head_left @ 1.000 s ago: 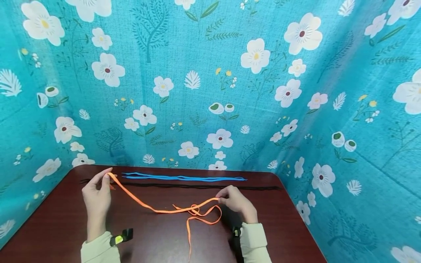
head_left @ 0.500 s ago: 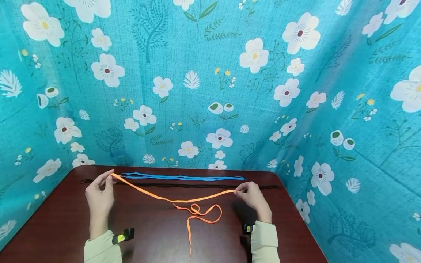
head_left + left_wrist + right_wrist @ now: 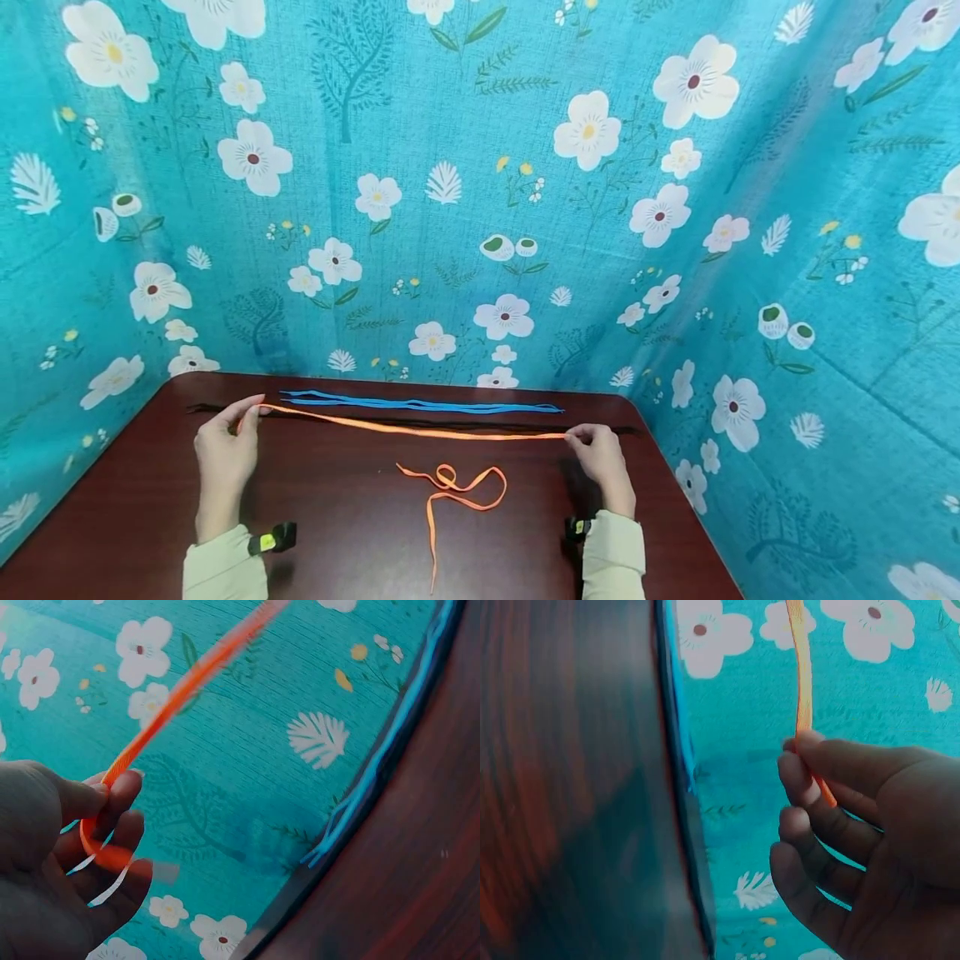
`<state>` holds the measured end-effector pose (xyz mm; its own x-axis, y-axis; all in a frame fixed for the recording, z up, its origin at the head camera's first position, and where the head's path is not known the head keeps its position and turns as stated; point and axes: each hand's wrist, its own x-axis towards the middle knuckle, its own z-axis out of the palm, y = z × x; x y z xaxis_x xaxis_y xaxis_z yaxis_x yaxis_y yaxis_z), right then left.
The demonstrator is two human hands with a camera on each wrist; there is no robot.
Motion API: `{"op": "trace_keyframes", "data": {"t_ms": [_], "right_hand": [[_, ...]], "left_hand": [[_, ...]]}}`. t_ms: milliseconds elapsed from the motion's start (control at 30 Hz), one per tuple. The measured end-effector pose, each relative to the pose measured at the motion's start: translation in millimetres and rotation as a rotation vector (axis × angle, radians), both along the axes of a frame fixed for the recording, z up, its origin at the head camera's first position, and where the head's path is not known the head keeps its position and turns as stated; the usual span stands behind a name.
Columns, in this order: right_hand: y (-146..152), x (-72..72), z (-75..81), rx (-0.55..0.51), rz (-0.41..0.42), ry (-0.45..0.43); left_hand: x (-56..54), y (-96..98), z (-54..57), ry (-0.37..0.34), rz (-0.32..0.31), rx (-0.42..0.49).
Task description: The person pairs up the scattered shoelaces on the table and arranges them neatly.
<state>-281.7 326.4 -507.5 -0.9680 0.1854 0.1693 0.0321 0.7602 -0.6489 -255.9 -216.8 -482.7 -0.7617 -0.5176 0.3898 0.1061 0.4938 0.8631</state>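
Note:
An orange shoelace (image 3: 420, 431) is stretched nearly straight between the two hands above the table. My left hand (image 3: 227, 454) pinches it near one end between thumb and index finger. In the left wrist view, a short tail of the shoelace (image 3: 199, 675) curls below the thumb and ends in a pale tip. My right hand (image 3: 606, 467) pinches the other end, whose short orange tip pokes out below the thumb in the right wrist view. A second orange shoelace (image 3: 432, 533) lies loosely looped on the table between the forearms.
Blue shoelaces (image 3: 420, 407) lie lengthwise near the far edge of the dark wooden table (image 3: 337, 517). Black laces (image 3: 202, 407) run parallel just in front of them, partly behind the held shoelace. A flowered teal cloth (image 3: 450, 283) hangs behind and beside the table.
My right hand has moved to the right along with its end of the shoelace. The sagging shoelace has been drawn nearly straight, farther from the looped one. My left hand has shifted slightly.

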Motion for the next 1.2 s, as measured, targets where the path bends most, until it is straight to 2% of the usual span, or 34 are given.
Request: {"op": "trace_keyframes", "data": {"t_ms": [100, 333, 433, 533, 667, 767, 900, 967, 1067, 1200], "right_hand": [[5.5, 2.8, -2.0, 0.003, -0.046, -0.010], [20.6, 8.3, -7.4, -0.037, -0.136, -0.060], [27.6, 10.3, -9.2, -0.042, -0.165, -0.066], [34.0, 13.4, -10.7, -0.052, -0.178, -0.063], [41.1, 18.7, -12.8, -0.065, -0.181, -0.080], [43.4, 20.9, -15.0, -0.068, -0.165, -0.105], [43.5, 18.1, -18.9, -0.059, -0.142, -0.137], [43.6, 15.1, -20.9, -0.044, -0.141, -0.152], [43.3, 13.0, -21.0, -0.033, -0.157, -0.168], [45.0, 12.2, -18.7, -0.013, -0.188, -0.175]], "left_hand": [[-3.2, -5.0, -3.5, -0.044, -0.057, -0.049], [-10.4, -19.1, -17.3, -0.060, -0.154, -0.162], [-13.9, -25.6, -22.1, -0.093, -0.196, -0.216], [-18.1, -31.9, -24.5, -0.159, -0.305, -0.290], [-24.3, -39.0, -27.7, -0.262, -0.508, -0.365], [-28.0, -43.4, -31.3, -0.316, -0.600, -0.384], [-31.4, -48.3, -36.0, -0.376, -0.642, -0.400], [-33.0, -50.3, -38.2, -0.400, -0.636, -0.409], [-36.5, -52.2, -41.5, -0.417, -0.598, -0.422], [-45.0, -53.8, -46.4, -0.402, -0.538, -0.443]]}}
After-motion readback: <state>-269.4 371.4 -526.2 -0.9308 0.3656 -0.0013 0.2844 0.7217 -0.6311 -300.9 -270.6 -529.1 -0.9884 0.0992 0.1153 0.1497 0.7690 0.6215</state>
